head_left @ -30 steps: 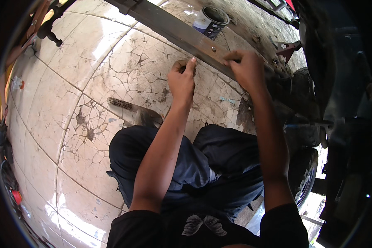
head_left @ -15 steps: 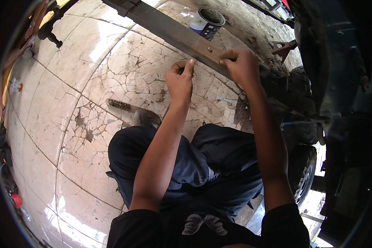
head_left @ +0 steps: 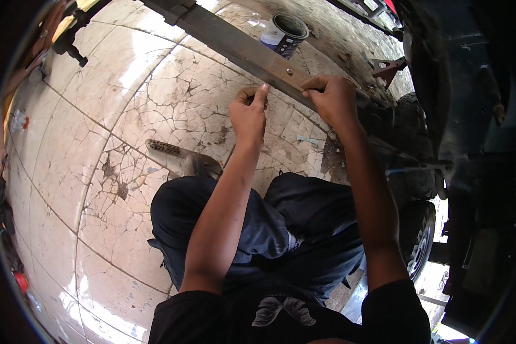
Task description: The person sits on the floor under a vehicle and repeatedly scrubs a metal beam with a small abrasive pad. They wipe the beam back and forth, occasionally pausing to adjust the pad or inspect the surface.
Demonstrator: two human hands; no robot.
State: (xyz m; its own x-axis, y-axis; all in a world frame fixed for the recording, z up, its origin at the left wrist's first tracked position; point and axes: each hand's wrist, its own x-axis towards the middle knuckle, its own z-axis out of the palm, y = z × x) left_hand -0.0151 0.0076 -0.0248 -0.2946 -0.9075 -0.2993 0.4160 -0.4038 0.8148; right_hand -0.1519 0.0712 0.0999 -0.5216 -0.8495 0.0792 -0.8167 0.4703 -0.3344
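Fingers (head_left: 261, 96) of the left hand (head_left: 248, 118) and right hand (head_left: 336, 102) curl, perhaps to pinch something small, though I cannot tell if they grasp anything; the steel beam (head_left: 235, 47) crosses upper centre.

Black short-sleeved shirt (head_left: 229, 321), dark-blue trousers (head_left: 315, 215)
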